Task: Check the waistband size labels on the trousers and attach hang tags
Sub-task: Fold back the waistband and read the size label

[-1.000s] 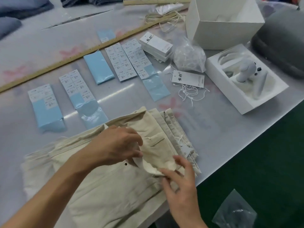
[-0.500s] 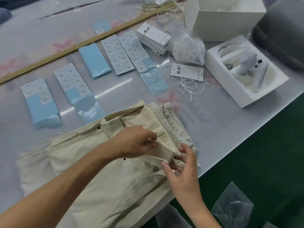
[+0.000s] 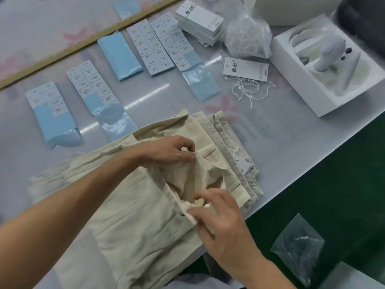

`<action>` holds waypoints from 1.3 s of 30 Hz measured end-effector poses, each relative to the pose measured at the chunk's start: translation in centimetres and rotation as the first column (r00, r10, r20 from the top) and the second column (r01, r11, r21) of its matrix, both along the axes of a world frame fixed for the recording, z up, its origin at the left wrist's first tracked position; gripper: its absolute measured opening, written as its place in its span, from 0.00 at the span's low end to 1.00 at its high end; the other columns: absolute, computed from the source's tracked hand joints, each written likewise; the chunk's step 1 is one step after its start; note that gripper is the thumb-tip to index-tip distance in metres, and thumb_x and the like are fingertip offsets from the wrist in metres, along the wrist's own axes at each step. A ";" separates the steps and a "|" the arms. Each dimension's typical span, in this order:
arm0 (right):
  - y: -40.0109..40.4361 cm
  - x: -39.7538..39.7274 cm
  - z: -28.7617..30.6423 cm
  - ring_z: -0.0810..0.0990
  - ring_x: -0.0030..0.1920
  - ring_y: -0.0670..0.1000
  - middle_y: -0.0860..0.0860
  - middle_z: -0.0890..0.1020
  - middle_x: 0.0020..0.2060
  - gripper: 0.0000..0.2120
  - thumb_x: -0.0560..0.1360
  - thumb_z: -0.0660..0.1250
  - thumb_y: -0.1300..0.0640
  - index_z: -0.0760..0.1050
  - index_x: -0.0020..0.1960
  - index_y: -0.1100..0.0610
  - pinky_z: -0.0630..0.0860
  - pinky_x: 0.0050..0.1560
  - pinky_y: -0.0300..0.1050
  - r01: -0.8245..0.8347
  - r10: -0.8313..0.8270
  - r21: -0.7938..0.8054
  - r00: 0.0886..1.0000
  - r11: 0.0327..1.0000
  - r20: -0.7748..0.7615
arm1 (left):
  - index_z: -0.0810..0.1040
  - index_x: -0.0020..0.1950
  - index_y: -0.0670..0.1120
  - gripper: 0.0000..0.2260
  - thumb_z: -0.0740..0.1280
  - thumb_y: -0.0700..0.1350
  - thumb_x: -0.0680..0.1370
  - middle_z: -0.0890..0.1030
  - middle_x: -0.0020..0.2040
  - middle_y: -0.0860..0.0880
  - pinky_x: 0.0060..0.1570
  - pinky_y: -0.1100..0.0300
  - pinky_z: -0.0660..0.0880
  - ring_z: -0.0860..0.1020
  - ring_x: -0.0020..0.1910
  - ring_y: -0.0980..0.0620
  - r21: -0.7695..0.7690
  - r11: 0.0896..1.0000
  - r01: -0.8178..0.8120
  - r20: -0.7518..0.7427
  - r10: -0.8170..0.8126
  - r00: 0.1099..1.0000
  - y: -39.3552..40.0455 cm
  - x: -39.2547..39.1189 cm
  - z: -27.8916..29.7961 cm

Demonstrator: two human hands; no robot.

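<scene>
A stack of cream trousers (image 3: 135, 215) lies at the near edge of the table, waistbands to the right. My left hand (image 3: 168, 151) pinches the top pair's waistband at the fly and holds it up. My right hand (image 3: 218, 217) pinches the nearer waistband edge and spreads the opening, showing the inner lining. A lower pair carries a small white tag on string (image 3: 242, 164). A loose hang tag (image 3: 245, 68) lies beyond over a tangle of strings (image 3: 250, 88). A pile of hang tags (image 3: 198, 21) sits farther back.
Several sheets of size stickers on blue backing (image 3: 91, 84) lie in a row beyond the trousers. A wooden ruler (image 3: 68, 51) runs diagonally behind them. A bag of strings (image 3: 248, 36) and a white box holding a tagging gun (image 3: 329, 57) are at right. A clear bag (image 3: 298, 247) lies on the green floor.
Both hands shifted along the waistband and pulled it further open; my right hand moved nearer and now pinches the near edge. The view moved closer.
</scene>
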State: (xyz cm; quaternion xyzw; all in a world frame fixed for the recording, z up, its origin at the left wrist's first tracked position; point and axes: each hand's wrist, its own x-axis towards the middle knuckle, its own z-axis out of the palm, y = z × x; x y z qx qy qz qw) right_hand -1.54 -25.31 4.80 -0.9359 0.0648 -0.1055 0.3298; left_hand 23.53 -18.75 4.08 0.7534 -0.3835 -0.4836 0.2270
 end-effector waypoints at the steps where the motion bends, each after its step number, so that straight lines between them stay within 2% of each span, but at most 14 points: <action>1: 0.4 -0.2 0.3 0.78 0.56 0.51 0.49 0.81 0.54 0.05 0.75 0.70 0.62 0.82 0.49 0.55 0.75 0.59 0.50 -0.074 0.076 -0.046 0.997 0.996 0.024 | 0.79 0.44 0.56 0.07 0.66 0.52 0.82 0.78 0.35 0.62 0.39 0.62 0.69 0.74 0.34 0.63 0.010 1.000 0.014 0.012 -0.014 1.000 0.2 0.3 0.0; 4: 1.7 -0.5 0.9 0.81 0.52 0.47 0.45 0.84 0.50 0.05 0.74 0.70 0.61 0.83 0.45 0.52 0.74 0.64 0.50 -0.190 0.197 -0.156 0.980 0.969 0.034 | 0.77 0.45 0.60 0.07 0.66 0.54 0.82 0.77 0.33 0.71 0.38 0.64 0.66 0.74 0.35 0.69 0.019 0.995 0.101 0.097 -0.102 0.990 0.5 0.7 0.3; 7: 2.6 -0.3 1.2 0.81 0.50 0.45 0.44 0.84 0.49 0.05 0.72 0.72 0.61 0.83 0.43 0.51 0.74 0.65 0.48 -0.199 0.212 -0.177 0.975 0.964 0.062 | 0.80 0.47 0.60 0.05 0.67 0.55 0.82 0.79 0.35 0.68 0.40 0.66 0.68 0.76 0.38 0.69 0.037 0.987 0.156 0.116 -0.159 0.980 0.2 1.0 0.8; 11: 3.8 0.2 0.5 0.81 0.46 0.44 0.43 0.83 0.46 0.07 0.71 0.73 0.61 0.82 0.40 0.49 0.75 0.63 0.46 -0.179 0.200 -0.192 0.975 0.965 0.097 | 0.83 0.50 0.59 0.03 0.69 0.54 0.81 0.83 0.45 0.62 0.48 0.61 0.77 0.81 0.47 0.61 0.151 0.940 0.305 0.113 -0.323 0.940 -2.0 2.2 1.7; 14: 4.2 0.8 -0.3 0.80 0.43 0.42 0.41 0.82 0.42 0.09 0.71 0.70 0.61 0.79 0.37 0.47 0.76 0.60 0.45 -0.133 0.158 -0.180 0.979 0.975 0.131 | 0.83 0.47 0.57 0.01 0.72 0.51 0.79 0.83 0.45 0.56 0.50 0.51 0.83 0.83 0.51 0.50 0.290 0.871 0.397 0.050 -0.428 0.902 -4.7 3.2 1.5; 18: 2.8 2.6 -0.4 0.82 0.42 0.39 0.38 0.83 0.41 0.09 0.70 0.67 0.57 0.82 0.35 0.45 0.77 0.53 0.42 -0.087 0.107 -0.151 0.986 0.985 0.129 | 0.83 0.48 0.52 0.01 0.74 0.46 0.78 0.83 0.45 0.51 0.35 0.56 0.83 0.81 0.38 0.53 0.381 0.803 0.458 -0.033 -0.484 0.875 -7.6 3.3 -0.1; 21: 1.2 3.2 0.5 0.83 0.40 0.41 0.41 0.84 0.39 0.08 0.71 0.70 0.49 0.83 0.35 0.48 0.79 0.46 0.39 -0.061 0.069 -0.066 0.991 0.996 0.118 | 0.84 0.47 0.52 0.02 0.75 0.49 0.77 0.82 0.36 0.56 0.35 0.59 0.82 0.81 0.33 0.58 0.372 0.807 0.459 -0.043 -0.479 0.877 -7.9 3.6 -1.1; 24: 0.0 3.0 1.4 0.83 0.40 0.43 0.42 0.84 0.39 0.18 0.78 0.65 0.43 0.83 0.36 0.50 0.80 0.41 0.40 -0.078 0.078 0.021 0.997 0.997 0.012 | 0.86 0.44 0.54 0.03 0.77 0.50 0.75 0.84 0.38 0.56 0.41 0.60 0.79 0.81 0.38 0.57 0.331 0.839 0.433 -0.093 -0.427 0.899 -7.4 4.4 -1.7; 26: -0.8 3.6 2.2 0.80 0.40 0.42 0.41 0.82 0.38 0.23 0.81 0.56 0.39 0.81 0.40 0.50 0.78 0.42 0.43 -0.041 0.062 0.103 0.975 0.994 -0.214 | 0.86 0.42 0.55 0.03 0.78 0.52 0.74 0.84 0.39 0.56 0.41 0.64 0.76 0.79 0.40 0.58 0.310 0.850 0.426 -0.095 -0.418 0.903 -7.2 4.6 -2.0; 28: -2.0 4.5 2.6 0.77 0.42 0.44 0.44 0.79 0.39 0.23 0.82 0.50 0.37 0.76 0.44 0.50 0.76 0.47 0.45 -0.033 0.064 0.074 0.883 0.997 -0.466 | 0.85 0.41 0.56 0.05 0.77 0.54 0.74 0.84 0.38 0.58 0.42 0.65 0.74 0.78 0.38 0.60 0.288 0.863 0.415 -0.071 -0.412 0.908 -6.9 4.5 -2.3; 31: -3.5 6.2 2.8 0.77 0.43 0.42 0.41 0.81 0.41 0.12 0.82 0.58 0.41 0.74 0.62 0.42 0.76 0.47 0.44 -0.121 0.129 0.053 0.795 0.991 -0.593 | 0.86 0.45 0.53 0.08 0.76 0.56 0.75 0.83 0.37 0.61 0.38 0.67 0.72 0.77 0.35 0.63 0.200 0.916 0.349 -0.036 -0.349 0.936 -5.4 4.5 -1.9; 33: -3.6 7.2 3.2 0.74 0.38 0.41 0.39 0.79 0.37 0.20 0.81 0.61 0.40 0.62 0.71 0.36 0.72 0.39 0.40 -0.230 0.204 0.035 0.769 0.973 -0.605 | 0.84 0.52 0.53 0.10 0.76 0.56 0.75 0.85 0.42 0.56 0.36 0.68 0.72 0.78 0.36 0.63 0.179 0.918 0.354 -0.042 -0.353 0.935 -3.9 5.0 -1.1; 35: -2.7 7.5 3.3 0.77 0.44 0.46 0.42 0.80 0.45 0.26 0.79 0.61 0.40 0.54 0.73 0.35 0.74 0.40 0.45 -0.361 0.284 -0.014 0.758 0.933 -0.587 | 0.82 0.52 0.55 0.13 0.77 0.58 0.73 0.84 0.44 0.57 0.37 0.68 0.74 0.79 0.38 0.61 0.236 0.882 0.409 0.031 -0.427 0.904 -2.2 6.2 -0.1; 39: 1.2 7.4 3.3 0.68 0.66 0.53 0.48 0.67 0.69 0.21 0.81 0.59 0.45 0.64 0.74 0.41 0.69 0.59 0.51 -0.522 0.412 -0.036 0.712 0.852 -0.569 | 0.79 0.41 0.57 0.11 0.78 0.60 0.70 0.81 0.40 0.61 0.39 0.62 0.75 0.79 0.40 0.60 0.317 0.854 0.413 0.205 -0.487 0.849 1.9 8.7 1.8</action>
